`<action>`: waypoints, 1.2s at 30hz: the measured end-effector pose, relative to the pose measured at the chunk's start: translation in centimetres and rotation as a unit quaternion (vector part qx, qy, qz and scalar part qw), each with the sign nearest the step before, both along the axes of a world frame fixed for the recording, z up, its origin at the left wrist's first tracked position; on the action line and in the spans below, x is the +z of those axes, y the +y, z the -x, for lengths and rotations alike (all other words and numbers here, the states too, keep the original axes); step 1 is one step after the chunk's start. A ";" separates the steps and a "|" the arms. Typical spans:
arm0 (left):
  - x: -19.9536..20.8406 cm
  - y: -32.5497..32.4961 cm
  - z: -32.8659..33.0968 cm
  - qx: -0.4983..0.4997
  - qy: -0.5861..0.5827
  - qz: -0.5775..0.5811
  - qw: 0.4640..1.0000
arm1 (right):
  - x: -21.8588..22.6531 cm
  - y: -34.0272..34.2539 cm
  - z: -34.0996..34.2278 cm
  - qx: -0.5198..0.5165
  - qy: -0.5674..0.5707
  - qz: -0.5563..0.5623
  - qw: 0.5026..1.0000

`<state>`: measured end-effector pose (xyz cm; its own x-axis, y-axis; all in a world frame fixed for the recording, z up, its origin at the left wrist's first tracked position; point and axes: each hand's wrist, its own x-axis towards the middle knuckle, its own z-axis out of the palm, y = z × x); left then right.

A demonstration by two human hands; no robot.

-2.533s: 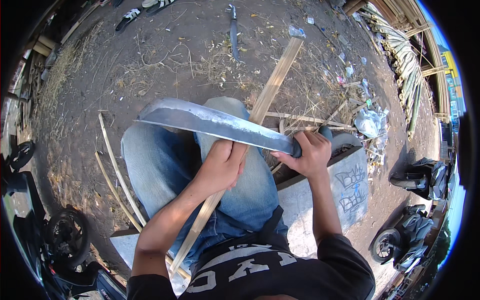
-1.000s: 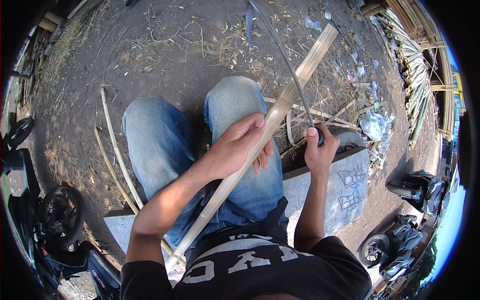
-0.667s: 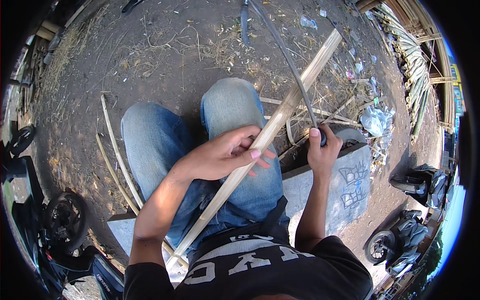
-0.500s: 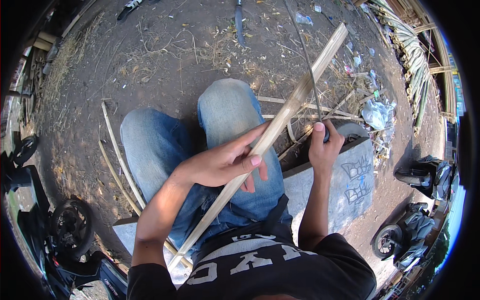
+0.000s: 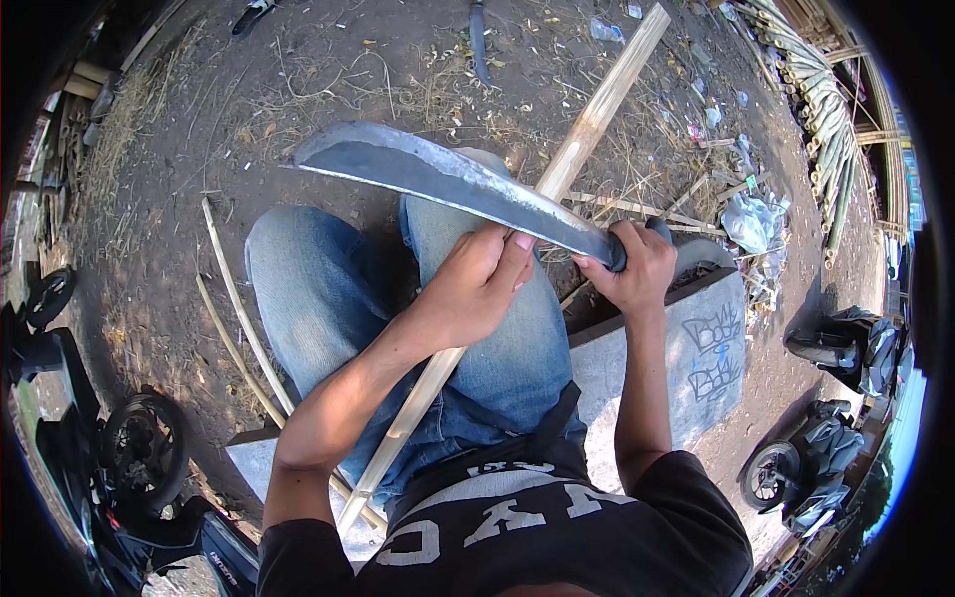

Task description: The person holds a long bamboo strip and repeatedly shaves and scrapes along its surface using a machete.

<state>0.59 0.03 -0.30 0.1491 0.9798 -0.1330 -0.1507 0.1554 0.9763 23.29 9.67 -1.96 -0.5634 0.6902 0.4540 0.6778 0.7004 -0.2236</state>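
Observation:
A long bamboo strip (image 5: 413, 410) runs slantwise across my lap, from beside my waist up past my knees. My left hand (image 5: 476, 289) is closed around its middle, the thumb lying near the blade. In my right hand (image 5: 637, 267) is the black handle of a machete (image 5: 428, 177). Its broad, curved blade lies flat across the bamboo strip, pointing left over my knees, the thin bright edge toward me. The blade hides a short part of the strip just beyond my left hand.
I sit on a grey concrete block (image 5: 686, 343). Another knife (image 5: 478, 45) lies on the dirt ahead. Thin bamboo strips (image 5: 234, 274) lean by my left leg. Plastic litter (image 5: 753, 224) and a bundle of bamboo poles (image 5: 821, 119) are to the right. Motorbikes (image 5: 821, 453) stand on both sides.
The machete has swung from pointing away, edge-on, to lying broadside across the bamboo strip. My left hand has closed around the strip, which has shifted slightly away from me.

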 end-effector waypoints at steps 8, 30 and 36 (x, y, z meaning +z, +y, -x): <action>0.1 -0.2 0.3 0.034 -0.055 0.040 0.997 | -0.8 2.9 1.5 -0.061 0.016 -0.008 0.998; 1.2 -1.6 -0.3 -0.030 -0.125 0.118 0.985 | 1.4 10.7 -0.5 -0.202 -0.083 -0.038 0.975; 0.6 0.6 -0.1 0.020 -0.112 0.062 0.992 | 1.4 10.6 -3.9 -0.281 0.097 0.026 0.955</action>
